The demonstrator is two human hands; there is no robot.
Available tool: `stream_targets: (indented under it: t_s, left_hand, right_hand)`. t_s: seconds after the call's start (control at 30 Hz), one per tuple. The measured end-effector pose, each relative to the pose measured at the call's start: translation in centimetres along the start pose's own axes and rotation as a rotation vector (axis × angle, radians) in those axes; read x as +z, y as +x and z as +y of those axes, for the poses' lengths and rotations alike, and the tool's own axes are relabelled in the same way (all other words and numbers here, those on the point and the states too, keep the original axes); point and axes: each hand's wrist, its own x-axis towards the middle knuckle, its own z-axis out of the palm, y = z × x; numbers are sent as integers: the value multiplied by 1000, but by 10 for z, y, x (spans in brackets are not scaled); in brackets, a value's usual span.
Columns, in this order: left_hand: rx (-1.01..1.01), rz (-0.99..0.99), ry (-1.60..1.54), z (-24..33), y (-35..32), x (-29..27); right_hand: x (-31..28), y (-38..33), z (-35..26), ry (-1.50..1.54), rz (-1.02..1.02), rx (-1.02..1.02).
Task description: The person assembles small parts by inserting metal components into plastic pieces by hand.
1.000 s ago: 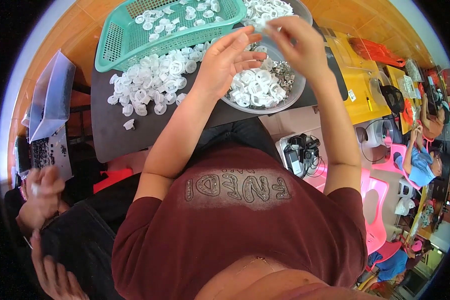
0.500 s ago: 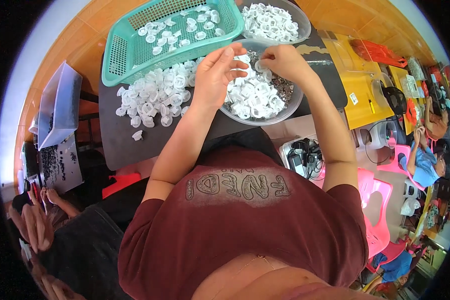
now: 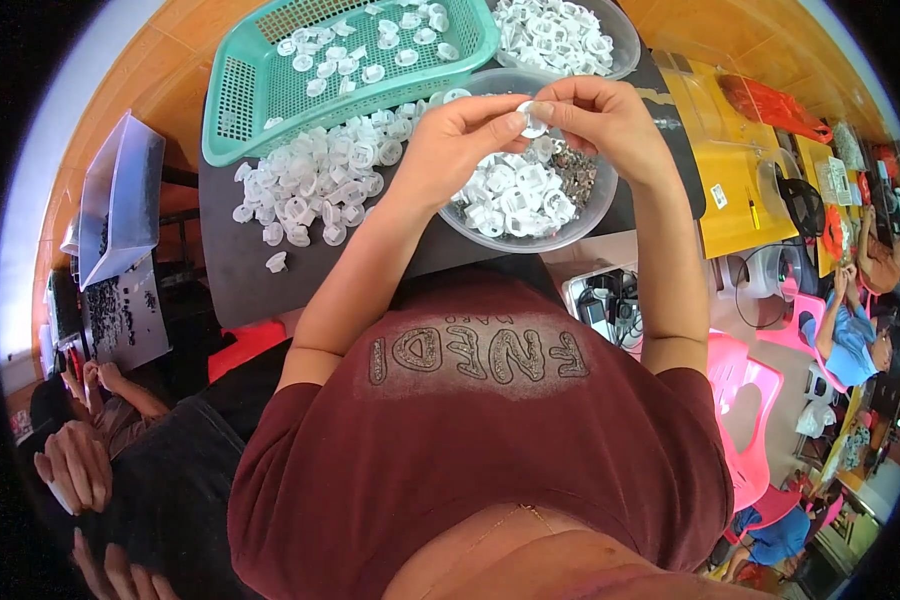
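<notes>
In the head view, the bare left hand and the bare right hand meet above a round, translucent plastic bowl; the thumb and fingers of both are clamped on one small, round, white plastic piece, raised between them over the bowl; below it, a heap of similar white plastic parts lies in the bowl, beside small, dark and silvery bits on the right.

The bowl stands on a dark, smooth-topped bench; left of it spreads a loose pile of white plastic parts, with a single white part lying apart near the front edge; behind the pile stands a green, rectangular, perforated plastic basket with scattered white parts inside; to its right, a second translucent bowl holds a heap of more white parts.
</notes>
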Motion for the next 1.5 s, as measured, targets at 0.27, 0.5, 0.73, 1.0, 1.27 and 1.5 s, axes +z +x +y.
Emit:
stream_targets:
  t_s: [0.27,0.5,0.73,1.0,1.27,1.5]
  left_hand:
    - [31,26,-170,2,17,-11]
    - [-13,38,-261,4,23,-9]
    - [-25,80,-296,-2,23,-15]
    - [-152,17,-548,-2,19,-17]
    - [-132,50,-522,0,14,-15]
    - [-116,-36,-480,1,10,-13]
  right_hand:
    - [-28,13,32,-857,51,-106]
    - [-5,35,67,-1064,21,-82]
    - [-7,27,49,-780,100,-20]
    - [22,9,29,-454,258,-356]
    - [23,10,33,-571,302,-629]
    - [13,0,19,-286,204,-222]
